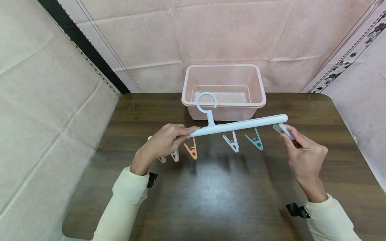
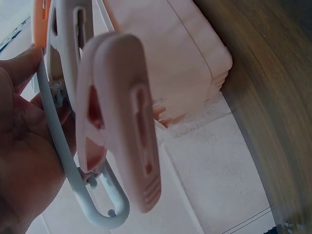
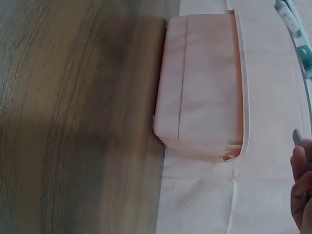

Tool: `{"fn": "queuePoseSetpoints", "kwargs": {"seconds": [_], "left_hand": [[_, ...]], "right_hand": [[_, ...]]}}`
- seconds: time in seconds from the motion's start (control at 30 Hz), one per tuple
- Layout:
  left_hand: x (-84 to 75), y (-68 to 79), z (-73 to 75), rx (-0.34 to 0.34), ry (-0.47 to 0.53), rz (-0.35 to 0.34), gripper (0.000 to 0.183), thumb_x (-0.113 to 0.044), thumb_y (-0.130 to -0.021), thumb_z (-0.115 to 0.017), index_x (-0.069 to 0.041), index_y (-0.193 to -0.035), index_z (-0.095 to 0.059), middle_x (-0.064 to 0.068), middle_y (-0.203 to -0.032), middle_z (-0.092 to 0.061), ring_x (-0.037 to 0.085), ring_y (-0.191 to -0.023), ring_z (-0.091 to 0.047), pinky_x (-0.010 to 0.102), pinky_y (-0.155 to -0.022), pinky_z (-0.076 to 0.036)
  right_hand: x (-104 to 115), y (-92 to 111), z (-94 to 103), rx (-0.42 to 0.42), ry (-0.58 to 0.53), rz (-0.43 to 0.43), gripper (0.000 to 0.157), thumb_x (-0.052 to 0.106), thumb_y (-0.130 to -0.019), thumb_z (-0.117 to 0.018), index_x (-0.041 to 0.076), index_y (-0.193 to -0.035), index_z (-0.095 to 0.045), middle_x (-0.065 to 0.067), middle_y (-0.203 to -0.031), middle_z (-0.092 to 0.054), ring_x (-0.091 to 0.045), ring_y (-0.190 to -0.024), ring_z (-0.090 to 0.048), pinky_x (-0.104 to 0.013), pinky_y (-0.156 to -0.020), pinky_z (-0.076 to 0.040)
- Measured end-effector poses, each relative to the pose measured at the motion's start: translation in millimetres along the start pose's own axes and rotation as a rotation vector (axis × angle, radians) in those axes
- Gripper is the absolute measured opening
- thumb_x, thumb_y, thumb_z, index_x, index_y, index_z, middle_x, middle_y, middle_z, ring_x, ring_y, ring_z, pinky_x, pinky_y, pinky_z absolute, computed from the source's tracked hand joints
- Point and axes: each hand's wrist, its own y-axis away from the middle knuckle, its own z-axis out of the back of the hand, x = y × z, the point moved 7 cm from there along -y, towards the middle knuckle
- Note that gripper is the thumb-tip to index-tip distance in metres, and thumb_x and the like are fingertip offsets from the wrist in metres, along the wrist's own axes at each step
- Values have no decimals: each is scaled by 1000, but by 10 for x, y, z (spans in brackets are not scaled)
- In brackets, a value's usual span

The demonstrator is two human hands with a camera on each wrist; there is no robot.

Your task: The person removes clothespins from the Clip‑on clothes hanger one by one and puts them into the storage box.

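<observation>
A light blue clip hanger [image 1: 241,126] with a hook is held above the table, its right end tilted up. My left hand [image 1: 163,142] grips its bar left of the hook. At the right end, my right hand [image 1: 307,155] pinches a grey clothespin [image 1: 286,131] against the underside of the bar; whether it is fastened there I cannot tell. An orange clothespin [image 1: 192,149], a white clothespin [image 1: 232,143] and a blue clothespin [image 1: 256,140] hang along the bar. Beyond my left hand, a pink clothespin [image 2: 126,112] fills the left wrist view, with a whitish one behind it.
A pale pink plastic basin [image 1: 196,113] stands at the table's back edge, behind the hanger. The brown wooden table [image 1: 208,201] lies below both hands. Light patterned cloth [image 1: 226,30] covers the wall behind and both sides.
</observation>
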Motion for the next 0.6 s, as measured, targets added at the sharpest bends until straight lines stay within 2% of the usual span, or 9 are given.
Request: {"fn": "queuePoseSetpoints", "kwargs": {"seconds": [0.1, 0.17, 0.3, 0.4, 0.5, 0.6], "left_hand": [[-5, -6, 2, 9, -5, -7, 42, -1, -95, -66, -8, -136, -64, 0, -76, -57, 8, -59, -42, 26, -53, -42], [-12, -12, 1, 17, -1, -6, 42, 0, -95, -66, -8, -136, -64, -1, -77, -58, 8, -58, -41, 26, -52, -41], [-13, -18, -17, 44, 4, -1, 43, 2, -95, -66, -7, -137, -62, -2, -84, -65, 8, -60, -42, 26, -54, -40], [0, -11, -23, 49, -7, 5, 42, 1, -96, -65, -6, -137, -62, -2, -83, -65, 7, -60, -42, 25, -54, -39], [15, 2, -12, 31, -18, 9, 39, -1, -96, -65, -6, -135, -64, -2, -80, -63, 8, -58, -41, 25, -52, -38], [23, 13, -5, 15, -16, 4, 39, 0, -95, -66, -6, -134, -65, -1, -81, -63, 9, -60, -43, 25, -52, -38]], "right_hand": [[22, 22, -1, -63, 57, 63, 32, -14, -74, -82, -7, -104, -75, -23, -94, -71, 13, -88, -60, -4, -73, -43], [36, 39, -1, -113, 95, 101, 28, -13, -75, -82, -6, -101, -76, -20, -96, -72, 7, -92, -62, -5, -78, -43], [64, 65, -13, -180, 167, 171, 16, -12, -79, -78, -5, -94, -79, -17, -92, -74, -18, -71, -68, -3, -78, -37], [55, 68, -34, -154, 210, 193, 16, -8, -82, -78, -3, -97, -79, -15, -93, -74, -28, -62, -65, -2, -76, -33], [18, 67, -51, -103, 217, 184, 21, -5, -81, -80, -1, -102, -79, -14, -96, -74, -11, -79, -68, -1, -79, -35], [-22, 63, -51, -76, 188, 154, 23, -3, -81, -81, 1, -103, -79, -14, -96, -74, 13, -89, -57, -2, -79, -37]]}}
